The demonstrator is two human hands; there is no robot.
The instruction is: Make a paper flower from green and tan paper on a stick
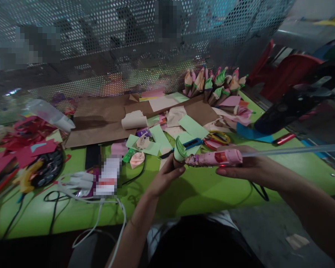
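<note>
Pink glue gun (212,158) is sitting in my right hand (252,172), its tip pointing to nine o'clock, just beside the green-topped paper cone (180,149); I'm not making out whether they're touching. My left hand (165,176) is pinching that cone near mid-view, above the green table (206,193). From it, bunched cones (220,80) are standing at one o'clock, a pale paper roll (134,121) lying at ten.
</note>
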